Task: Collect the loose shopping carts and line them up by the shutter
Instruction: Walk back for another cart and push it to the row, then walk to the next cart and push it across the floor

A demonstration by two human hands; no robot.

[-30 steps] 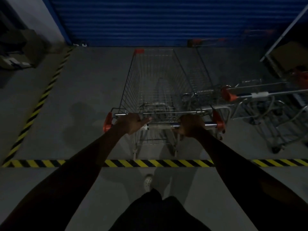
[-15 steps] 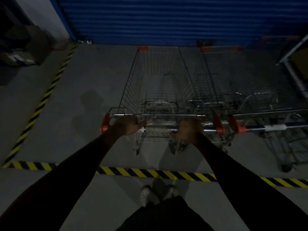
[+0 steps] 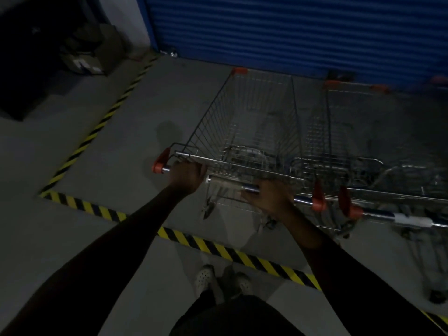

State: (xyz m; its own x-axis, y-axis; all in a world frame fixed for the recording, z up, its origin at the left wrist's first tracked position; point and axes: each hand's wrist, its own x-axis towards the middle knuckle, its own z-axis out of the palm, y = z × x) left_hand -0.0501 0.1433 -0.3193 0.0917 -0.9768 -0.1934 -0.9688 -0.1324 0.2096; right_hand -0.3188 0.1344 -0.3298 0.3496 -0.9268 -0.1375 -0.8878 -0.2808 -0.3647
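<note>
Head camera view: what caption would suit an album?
Left hand and right hand on a shopping cart handle, the cart beside another cart by the blue shutter.

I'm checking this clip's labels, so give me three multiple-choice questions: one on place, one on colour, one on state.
1. The held shopping cart stands where against the parked cart? A) on its left B) on its right C) nested inside it
2. The roller shutter is: A) grey B) blue C) red
3. The left hand: A) hangs free B) presses the shutter C) grips the cart handle
Answers: 1 A, the parked cart sits at its right side; 2 B, blue slats fill the back; 3 C, its fingers curl over the handle by the orange end cap.
</note>
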